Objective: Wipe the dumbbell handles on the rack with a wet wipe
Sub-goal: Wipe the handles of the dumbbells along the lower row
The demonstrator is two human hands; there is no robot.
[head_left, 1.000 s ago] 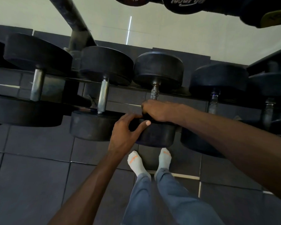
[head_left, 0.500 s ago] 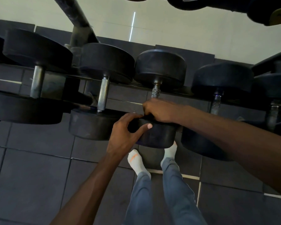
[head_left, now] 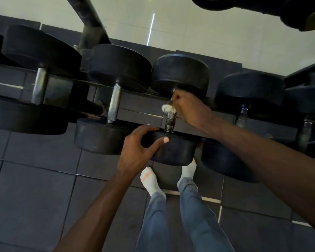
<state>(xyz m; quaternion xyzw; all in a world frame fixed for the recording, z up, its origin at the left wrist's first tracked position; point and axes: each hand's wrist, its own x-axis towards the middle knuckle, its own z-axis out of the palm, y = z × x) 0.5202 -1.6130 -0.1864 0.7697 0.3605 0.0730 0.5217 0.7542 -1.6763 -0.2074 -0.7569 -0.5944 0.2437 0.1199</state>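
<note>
- Looking straight down at a dark metal dumbbell rack [head_left: 91, 31] standing on dark square floor tiles [head_left: 35, 197], with a row of black round-headed rubber dumbbells lying across it.
- Right hand [head_left: 187, 108] is curled round the knurled steel handle [head_left: 170, 120] of the middle dumbbell [head_left: 180, 73], up at the far end of the handle, just under the far head.
- A crumpled white wet wipe [head_left: 166, 107] is pinched between that hand and the handle; only a small bit pokes out on the left side of the fingers, so how far it wraps round the bar I can't tell.
- Lower part of that handle is bare and shiny, running down into the near head [head_left: 173, 150].
- Left hand [head_left: 138, 151] grips the near head of the same dumbbell at the front edge of the rack, fingers over the top rim and thumb [head_left: 163, 140] pressed on the side facing me.
- Next dumbbell over to the left has its own silver handle [head_left: 114, 102], untouched by either hand; another one [head_left: 40, 86] sits further left.
- More dumbbells sit to the right, their handles in shadow and hard to make out.
- Below the rack you can see blue jeans [head_left: 171, 215] and white socks with an orange mark [head_left: 150, 179] on the tiles.
</note>
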